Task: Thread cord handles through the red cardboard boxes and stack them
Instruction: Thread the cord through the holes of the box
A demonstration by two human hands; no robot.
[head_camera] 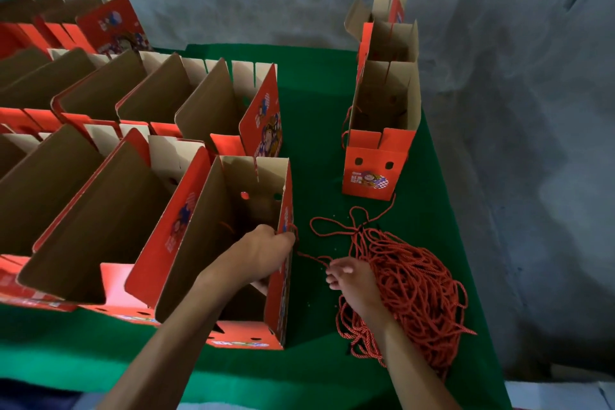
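Green table point(319, 83): cord point(314, 256) between fingers point(334, 271).

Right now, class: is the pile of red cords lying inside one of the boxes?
No, the pile of red cords lies on the green cloth, right of the nearest box.

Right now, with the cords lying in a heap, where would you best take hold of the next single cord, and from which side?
Probably the loose loop that trails out of the cord pile toward the nested boxes. It lies flat and alone on the green cloth, clear of the tangle, so a pinch from above on its far end should lift one strand. The pile's middle is too knotted.
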